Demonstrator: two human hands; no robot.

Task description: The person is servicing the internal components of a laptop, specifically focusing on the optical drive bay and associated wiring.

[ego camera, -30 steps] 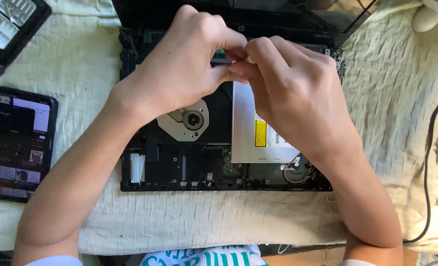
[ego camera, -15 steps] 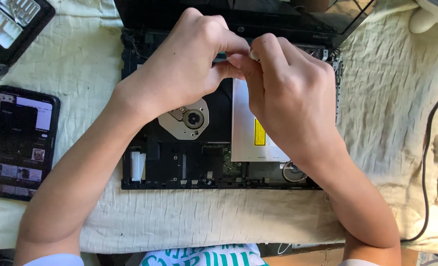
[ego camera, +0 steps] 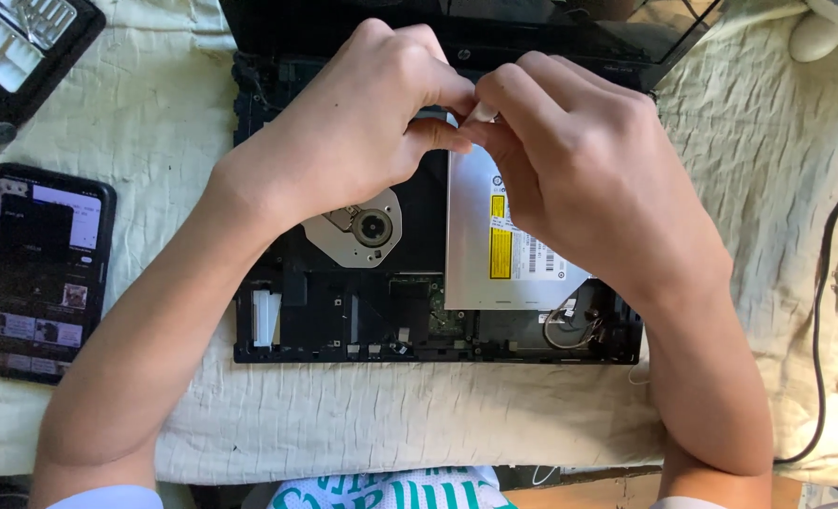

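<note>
Brushed silver metal of the optical drive is half hidden by the right hand. A small pale strip is pinched in the narrow grip of both left hand and right. A glossy phone lies at nine o'clock on crinkled cream cloth.

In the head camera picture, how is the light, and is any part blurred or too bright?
Head view: strong daylight, sharp focus; cream quilted cloth nearly washed out at right; left hand and right hand shade the opened black laptop base; silver optical drive bright; black smartphone screen dim.

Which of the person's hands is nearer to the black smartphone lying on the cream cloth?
Left. The left hand works over the opened laptop, to the right of the black smartphone; the right hand is farther right.
</note>
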